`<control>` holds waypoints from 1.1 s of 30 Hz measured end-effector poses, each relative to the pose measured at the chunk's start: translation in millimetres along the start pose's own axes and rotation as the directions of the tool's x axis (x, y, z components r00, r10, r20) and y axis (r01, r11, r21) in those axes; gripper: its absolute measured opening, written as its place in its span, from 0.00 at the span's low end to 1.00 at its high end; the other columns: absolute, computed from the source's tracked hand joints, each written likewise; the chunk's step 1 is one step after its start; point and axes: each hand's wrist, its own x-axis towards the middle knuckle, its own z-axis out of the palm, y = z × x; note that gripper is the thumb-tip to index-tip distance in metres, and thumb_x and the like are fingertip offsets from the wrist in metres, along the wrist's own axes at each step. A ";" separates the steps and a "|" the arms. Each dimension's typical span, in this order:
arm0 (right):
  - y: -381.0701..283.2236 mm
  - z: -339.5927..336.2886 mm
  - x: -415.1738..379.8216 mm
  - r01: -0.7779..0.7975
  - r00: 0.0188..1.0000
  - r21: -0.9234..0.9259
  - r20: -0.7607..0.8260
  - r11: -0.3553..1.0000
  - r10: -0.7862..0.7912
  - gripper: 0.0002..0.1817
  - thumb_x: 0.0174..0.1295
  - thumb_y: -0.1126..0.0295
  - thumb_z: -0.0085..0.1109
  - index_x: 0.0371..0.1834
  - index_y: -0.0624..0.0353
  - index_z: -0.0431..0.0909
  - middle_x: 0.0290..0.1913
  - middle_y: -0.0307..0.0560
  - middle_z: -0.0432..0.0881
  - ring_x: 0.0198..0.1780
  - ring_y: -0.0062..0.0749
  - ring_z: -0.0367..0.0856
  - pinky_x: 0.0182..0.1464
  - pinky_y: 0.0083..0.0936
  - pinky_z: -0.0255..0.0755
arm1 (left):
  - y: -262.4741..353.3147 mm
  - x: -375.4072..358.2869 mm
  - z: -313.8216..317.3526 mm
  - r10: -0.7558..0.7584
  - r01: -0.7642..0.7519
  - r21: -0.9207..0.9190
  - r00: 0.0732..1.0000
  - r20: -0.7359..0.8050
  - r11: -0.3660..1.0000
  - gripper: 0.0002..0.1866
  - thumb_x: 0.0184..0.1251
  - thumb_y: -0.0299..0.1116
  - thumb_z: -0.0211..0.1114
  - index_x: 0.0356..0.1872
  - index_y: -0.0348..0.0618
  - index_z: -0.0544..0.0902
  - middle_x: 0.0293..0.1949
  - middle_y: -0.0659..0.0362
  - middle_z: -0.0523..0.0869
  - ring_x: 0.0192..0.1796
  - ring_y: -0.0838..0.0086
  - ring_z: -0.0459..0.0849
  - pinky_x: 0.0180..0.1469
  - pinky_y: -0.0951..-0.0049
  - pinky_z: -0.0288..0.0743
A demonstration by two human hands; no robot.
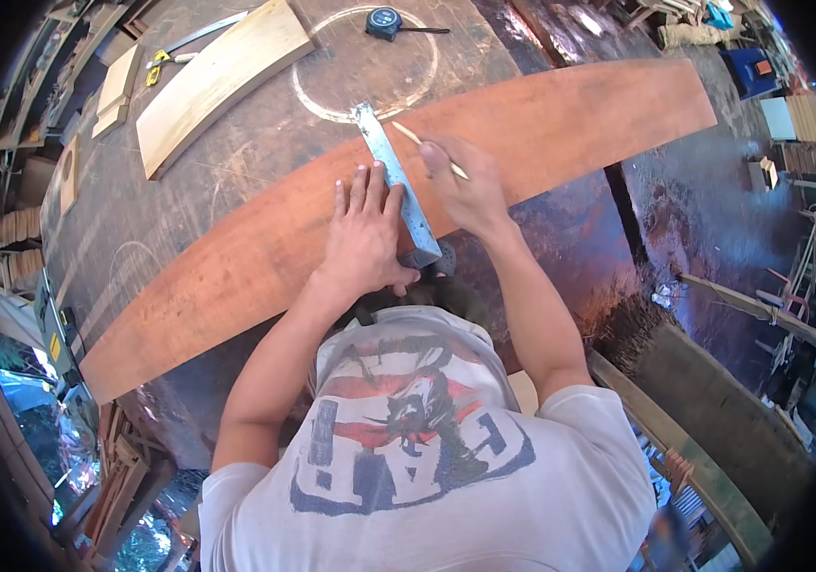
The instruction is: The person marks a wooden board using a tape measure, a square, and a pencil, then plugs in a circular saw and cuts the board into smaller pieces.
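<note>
1. The step in hand is judged to be marking across the curved reddish board (265, 229): a straight line seems to be guided by the metal square (391, 172).
2. The board is laid on the worktable (189, 205), its straight edge toward the person; the blade is set across it, with its far end past the curved edge and its stock beside the near edge.
3. The square is pressed down by the left hand (365, 234). The hand is mostly open, its fingers extended over the blade and board, its thumb by the stock.
4. The pencil (408, 133) is gripped between the thumb and fingers of the closed right hand (465, 186). One end is held close to the blade near the curved edge; whether wood is touched cannot be told.
5. For a clean stroke, the square would need to be kept from slipping and the pencil guided against the blade.
6. No container is seen beside the hands. At the far right, a blue box-like thing (749, 72) is seen with a small orange item (764, 68); whether that is contained in it or rested on it cannot be told.
</note>
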 end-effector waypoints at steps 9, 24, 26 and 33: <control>-35.1 -47.9 -24.0 0.078 0.928 -0.254 0.372 0.964 0.023 0.15 0.74 0.66 0.57 0.30 0.65 0.79 0.30 0.59 0.83 0.33 0.58 0.81 0.38 0.45 0.74 | -1.8 1.2 -0.3 0.005 -0.005 -0.035 1.000 -0.005 0.999 0.70 0.25 0.57 0.91 0.75 0.34 0.66 0.80 0.34 0.59 0.84 0.39 0.54 0.83 0.35 0.48; 7.8 24.9 -147.7 -0.745 0.660 0.365 0.285 0.558 0.695 0.15 0.76 0.59 0.64 0.43 0.62 0.81 0.27 0.34 0.77 0.26 0.17 0.75 0.27 0.22 0.69 | 2.3 -1.2 8.3 0.014 -0.015 -0.060 1.000 -0.028 0.998 0.65 0.36 0.52 0.87 0.78 0.34 0.63 0.82 0.34 0.54 0.86 0.39 0.47 0.84 0.36 0.42; -5.9 2.9 -144.6 -0.732 0.668 0.435 0.305 0.524 0.679 0.14 0.75 0.59 0.64 0.42 0.61 0.81 0.27 0.33 0.77 0.27 0.16 0.74 0.27 0.22 0.68 | 11.5 -3.6 11.3 0.046 -0.051 -0.101 0.997 -0.057 0.994 0.65 0.37 0.52 0.86 0.79 0.34 0.62 0.82 0.32 0.53 0.85 0.35 0.46 0.83 0.35 0.41; 36.0 -86.7 -135.8 -0.665 0.726 0.527 0.289 0.529 0.624 0.15 0.74 0.55 0.67 0.44 0.58 0.82 0.27 0.30 0.76 0.26 0.13 0.69 0.27 0.16 0.62 | 92.5 47.8 0.8 0.103 -0.118 -0.090 0.982 -0.157 0.989 0.63 0.37 0.51 0.85 0.78 0.33 0.64 0.81 0.30 0.54 0.84 0.32 0.47 0.83 0.34 0.41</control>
